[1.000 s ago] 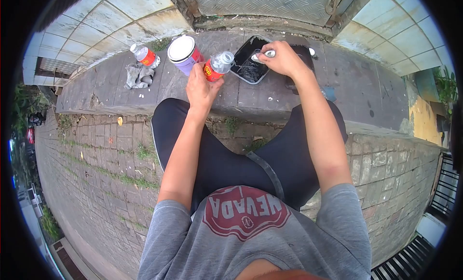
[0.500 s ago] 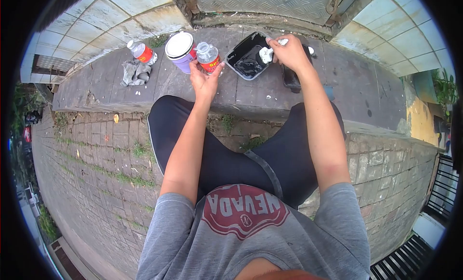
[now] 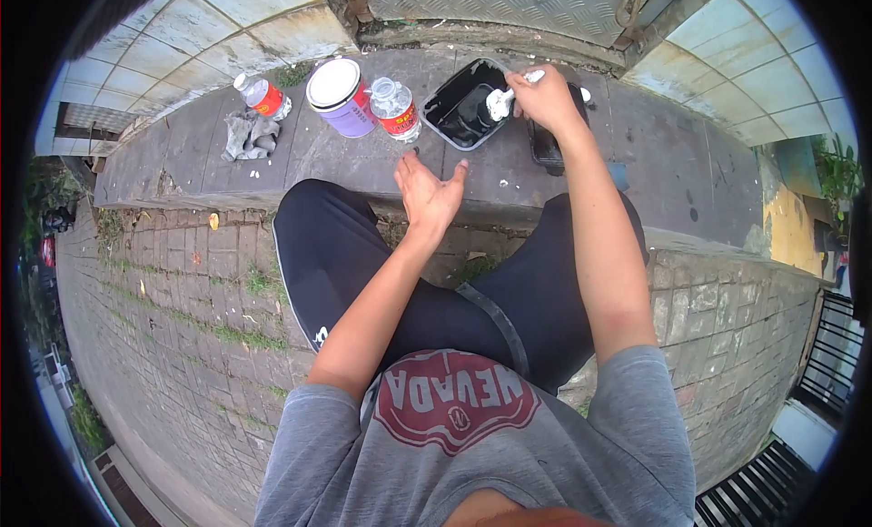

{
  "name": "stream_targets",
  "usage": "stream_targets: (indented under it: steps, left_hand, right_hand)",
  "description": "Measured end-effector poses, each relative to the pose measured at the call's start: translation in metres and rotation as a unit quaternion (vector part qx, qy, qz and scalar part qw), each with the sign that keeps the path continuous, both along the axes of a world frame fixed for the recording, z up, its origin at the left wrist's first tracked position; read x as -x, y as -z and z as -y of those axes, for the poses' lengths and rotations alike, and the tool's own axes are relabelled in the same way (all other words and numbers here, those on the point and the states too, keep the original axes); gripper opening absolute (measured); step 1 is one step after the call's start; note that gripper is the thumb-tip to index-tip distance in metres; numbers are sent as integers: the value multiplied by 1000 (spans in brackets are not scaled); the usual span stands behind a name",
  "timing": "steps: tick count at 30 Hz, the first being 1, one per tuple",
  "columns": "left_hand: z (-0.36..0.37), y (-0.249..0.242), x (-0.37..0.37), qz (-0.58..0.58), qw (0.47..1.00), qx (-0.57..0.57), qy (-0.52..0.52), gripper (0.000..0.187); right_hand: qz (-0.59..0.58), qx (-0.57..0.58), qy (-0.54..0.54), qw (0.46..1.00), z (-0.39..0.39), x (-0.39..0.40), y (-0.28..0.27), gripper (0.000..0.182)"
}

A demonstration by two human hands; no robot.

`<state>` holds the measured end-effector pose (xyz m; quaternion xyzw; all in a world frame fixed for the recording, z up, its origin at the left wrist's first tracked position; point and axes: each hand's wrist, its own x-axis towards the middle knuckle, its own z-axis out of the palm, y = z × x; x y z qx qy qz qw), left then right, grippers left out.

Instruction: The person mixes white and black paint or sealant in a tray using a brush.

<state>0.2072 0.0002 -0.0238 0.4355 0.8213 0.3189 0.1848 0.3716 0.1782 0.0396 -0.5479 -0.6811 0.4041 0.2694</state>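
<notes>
My right hand is closed around a short white tool; a pale handle end sticks out above the fingers. The tool's thick white head hangs over the right side of a black plastic tray, and I cannot make out its exact kind. My left hand is empty, thumb and fingers apart, low over the ledge's front edge. Just beyond it stands an uncapped clear bottle with a red label. Left of that bottle is a lidded purple-and-white paint can.
A second red-labelled bottle stands at the left beside a crumpled grey cloth. Partly under my right forearm lies another black tray. All rest on a dark tiled ledge, with a metal plate behind.
My left hand has let go of the clear bottle and drawn back toward me and to the right. The bottle now stands beside the can. My right hand has barely moved.
</notes>
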Motion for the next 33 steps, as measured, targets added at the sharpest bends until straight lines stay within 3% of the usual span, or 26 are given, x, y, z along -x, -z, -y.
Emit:
stream_targets:
  steps: [4, 7, 8, 11, 14, 19, 24, 30, 33]
  left_hand:
    - [-14, 18, -4, -31, 992, -98, 72, 107]
    - [-36, 19, 1, 131, 969, -164, 129, 122]
    - [-38, 23, -2, 87, 975, -179, 103, 125]
    - [-41, 17, 0, 176, 959, -179, 128, 115]
    - [-43, 18, 4, 135, 966, -181, 129, 110]
    - [-48, 34, 11, 135, 955, -219, 150, 109]
    - [-47, 28, 11, 135, 960, -197, 143, 111]
    - [-46, 33, 13, 133, 960, -199, 143, 114]
    - [-47, 34, 13, 141, 960, -197, 143, 116]
  right_hand:
    - [-33, 8, -22, 999, 3, -4, -1, 31]
    - [-35, 39, -60, 997, -1, -14, -11, 26]
    - [-22, 42, -52, 998, -1, -16, -15, 26]
    - [-48, 20, -17, 998, -3, -16, -6, 25]
    - [-26, -18, -37, 999, 1, -8, -9, 27]
    - [-122, 90, -102, 983, 20, 16, 5, 29]
    - [-24, 109, -72, 991, 25, 0, -8, 34]
    - [37, -117, -38, 992, 2, -3, 12, 32]
    - [50, -155, -27, 986, -5, 0, 20, 30]
